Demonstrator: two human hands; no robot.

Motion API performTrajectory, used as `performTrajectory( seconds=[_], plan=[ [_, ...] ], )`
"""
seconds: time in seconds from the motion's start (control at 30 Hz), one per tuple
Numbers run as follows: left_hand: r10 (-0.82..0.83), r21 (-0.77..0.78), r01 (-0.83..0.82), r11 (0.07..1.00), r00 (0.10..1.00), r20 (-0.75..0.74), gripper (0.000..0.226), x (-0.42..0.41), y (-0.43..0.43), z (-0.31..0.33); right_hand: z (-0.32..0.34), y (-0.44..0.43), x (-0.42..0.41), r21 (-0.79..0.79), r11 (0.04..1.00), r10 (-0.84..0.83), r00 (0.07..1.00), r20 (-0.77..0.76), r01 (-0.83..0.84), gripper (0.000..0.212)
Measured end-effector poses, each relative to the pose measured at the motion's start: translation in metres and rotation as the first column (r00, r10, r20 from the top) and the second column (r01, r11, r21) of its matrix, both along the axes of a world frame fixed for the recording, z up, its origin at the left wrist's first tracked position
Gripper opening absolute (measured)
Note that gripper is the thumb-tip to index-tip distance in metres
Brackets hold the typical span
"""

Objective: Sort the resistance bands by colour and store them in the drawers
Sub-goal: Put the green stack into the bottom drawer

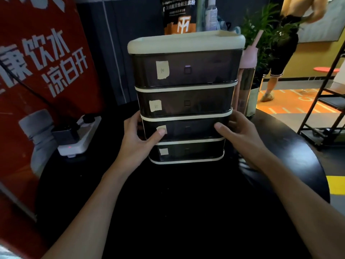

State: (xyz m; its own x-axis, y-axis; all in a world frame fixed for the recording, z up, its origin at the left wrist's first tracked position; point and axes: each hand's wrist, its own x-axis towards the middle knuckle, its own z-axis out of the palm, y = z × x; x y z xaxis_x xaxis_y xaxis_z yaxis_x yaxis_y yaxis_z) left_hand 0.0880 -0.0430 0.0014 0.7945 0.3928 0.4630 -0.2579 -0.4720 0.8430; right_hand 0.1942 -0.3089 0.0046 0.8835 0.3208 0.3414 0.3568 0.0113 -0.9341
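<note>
Smoked plastic drawer unit (186,94), four tiers with paper labels, stands on the black table (168,202). Left hand (139,136) and right hand (236,131) clasp its sides at the third drawer (186,128), thumbs on the front. No resistance bands are visible; all drawers appear closed. Next move likely calls for steadying the unit and pulling a drawer open

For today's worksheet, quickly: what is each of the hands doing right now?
Left hand: open, gripping the left side of the drawer unit, thumb on the third drawer.
Right hand: open, gripping its right side.
</note>
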Motion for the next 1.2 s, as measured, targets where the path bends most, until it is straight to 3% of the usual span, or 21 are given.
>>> performTrajectory(
  seconds=[0.07,0.3,0.47,0.57,0.63,0.7,0.77,0.93,1.07,1.2],
  plan=[
    [-0.008,-0.007,0.008,1.0,1.0,0.01,0.071,0.001,0.0,0.002,0.002,0.001,0.004,-0.017,1.0,0.005,1.0,-0.002,-0.005,0.07],
    [-0.012,-0.059,0.012,0.998,1.0,0.003,0.073,0.002,0.0,0.005,0.001,0.0,0.007,-0.083,0.995,-0.049,0.998,0.048,0.053,0.072],
    [-0.015,0.027,0.017,0.999,0.998,-0.059,0.069,0.002,0.006,0.009,0.01,-0.003,0.01,-0.228,0.971,-0.053,0.995,0.089,0.072,0.063],
    [-0.017,0.086,0.026,0.996,0.994,-0.108,0.077,0.0,0.009,0.024,0.033,-0.005,0.003,-0.274,0.961,-0.01,0.992,0.124,0.044,0.07],
    [-0.002,0.053,0.004,0.999,0.999,-0.042,0.091,0.0,0.01,0.041,0.052,-0.005,-0.003,-0.203,0.979,-0.001,0.988,0.154,0.032,0.062],
    [0.011,0.016,-0.011,1.0,1.0,0.002,0.097,0.002,0.011,0.056,0.067,-0.004,-0.005,-0.165,0.985,-0.026,0.983,0.18,0.056,0.039],
    [-0.013,-0.001,0.013,1.0,1.0,0.014,0.079,0.004,0.01,0.066,0.074,-0.001,-0.004,-0.164,0.984,-0.037,0.979,0.202,0.071,0.024],
    [0.016,0.018,-0.016,1.0,0.999,0.035,0.041,0.007,0.006,0.071,0.073,0.001,0.003,-0.118,0.988,-0.083,0.981,0.174,0.104,0.024],
    [0.031,0.045,-0.032,0.998,0.999,0.018,0.04,0.009,0.01,0.074,0.075,0.002,0.008,-0.171,0.975,-0.108,0.973,0.204,0.144,0.02],
    [-0.046,0.058,0.049,0.997,0.997,-0.054,0.057,0.006,0.013,0.086,0.084,-0.001,0.006,-0.219,0.97,-0.065,0.98,0.187,0.106,0.035]
  ],
)
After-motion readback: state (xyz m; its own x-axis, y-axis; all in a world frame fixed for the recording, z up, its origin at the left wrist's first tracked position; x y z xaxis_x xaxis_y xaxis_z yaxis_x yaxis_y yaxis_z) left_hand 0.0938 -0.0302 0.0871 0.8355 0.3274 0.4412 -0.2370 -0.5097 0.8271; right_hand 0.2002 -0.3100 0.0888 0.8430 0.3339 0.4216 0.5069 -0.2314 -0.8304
